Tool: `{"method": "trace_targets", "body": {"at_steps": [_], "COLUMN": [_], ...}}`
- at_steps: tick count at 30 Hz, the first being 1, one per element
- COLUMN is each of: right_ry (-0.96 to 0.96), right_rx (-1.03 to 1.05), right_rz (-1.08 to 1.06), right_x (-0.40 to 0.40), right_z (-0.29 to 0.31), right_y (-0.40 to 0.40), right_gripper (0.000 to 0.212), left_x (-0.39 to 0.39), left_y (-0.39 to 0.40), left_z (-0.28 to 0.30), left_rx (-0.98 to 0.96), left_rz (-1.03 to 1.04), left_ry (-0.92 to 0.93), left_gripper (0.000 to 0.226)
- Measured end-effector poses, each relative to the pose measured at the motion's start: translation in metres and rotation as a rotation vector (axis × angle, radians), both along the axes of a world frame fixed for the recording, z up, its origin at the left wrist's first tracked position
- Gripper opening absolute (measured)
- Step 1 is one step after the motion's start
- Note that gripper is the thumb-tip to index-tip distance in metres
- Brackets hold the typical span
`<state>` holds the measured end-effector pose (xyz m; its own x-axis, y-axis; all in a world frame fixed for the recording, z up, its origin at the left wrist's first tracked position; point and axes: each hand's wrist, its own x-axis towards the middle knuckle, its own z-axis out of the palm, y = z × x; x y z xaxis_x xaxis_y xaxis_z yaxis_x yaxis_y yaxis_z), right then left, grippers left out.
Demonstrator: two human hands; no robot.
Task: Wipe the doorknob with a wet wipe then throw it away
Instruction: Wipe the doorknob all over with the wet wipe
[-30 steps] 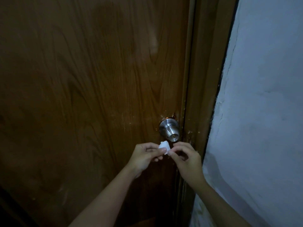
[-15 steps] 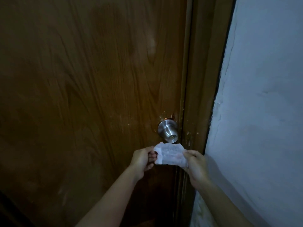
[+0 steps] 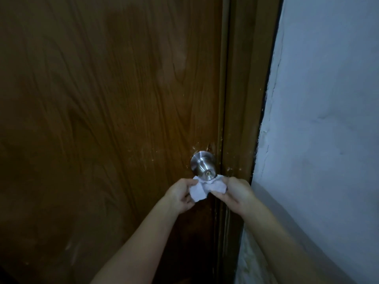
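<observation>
Dim light falls on a doorway, with both forearms reaching up from the bottom edge. Nearest, the left hand and the right hand each pinch one side of the wet wipe — it hangs crumpled and loosely spread between them. Its top edge sits just under the steel doorknob, touching or nearly so. Behind stands the brown wooden door, then its frame and the pale wall. Wiping looks about to begin — next the wipe needs wrapping over the knob and rubbing round it; no bin is in view
</observation>
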<state>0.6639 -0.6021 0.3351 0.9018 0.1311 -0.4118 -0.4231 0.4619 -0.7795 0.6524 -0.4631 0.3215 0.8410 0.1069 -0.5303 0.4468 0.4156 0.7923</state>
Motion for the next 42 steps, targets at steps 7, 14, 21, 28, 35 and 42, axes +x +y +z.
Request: {"method": "trace_targets", "body": {"at_steps": [7, 14, 21, 28, 35, 42], "right_ry": [0.043, -0.023, -0.008, -0.19, -0.539, -1.202], "right_rx": [-0.134, 0.061, 0.121, -0.261, -0.545, -1.312], "right_rz": [0.077, -0.019, 0.053, -0.026, 0.019, 0.095], "right_x": [0.006, 0.006, -0.006, 0.005, -0.006, 0.001], "right_z": [-0.002, 0.023, 0.026, 0.011, 0.007, -0.034], "right_y": [-0.001, 0.004, 0.016, 0.027, 0.026, 0.023], "right_gripper": [0.029, 0.015, 0.034, 0.042, 0.042, 0.055], "left_x": [0.001, -0.004, 0.002, -0.002, -0.003, -0.005], "left_y": [0.008, 0.001, 0.007, -0.002, -0.001, 0.004], "left_z": [-0.005, 0.032, 0.039, 0.044, 0.045, 0.032], "left_rx": [0.132, -0.191, -0.21, -0.336, -0.408, -0.548], "left_rz": [0.183, 0.039, 0.053, 0.027, -0.044, -0.005], "left_ry": [0.122, -0.073, -0.169, -0.125, -0.118, -0.09], "left_gripper": [0.023, 0.033, 0.052, 0.064, 0.067, 0.066]}}
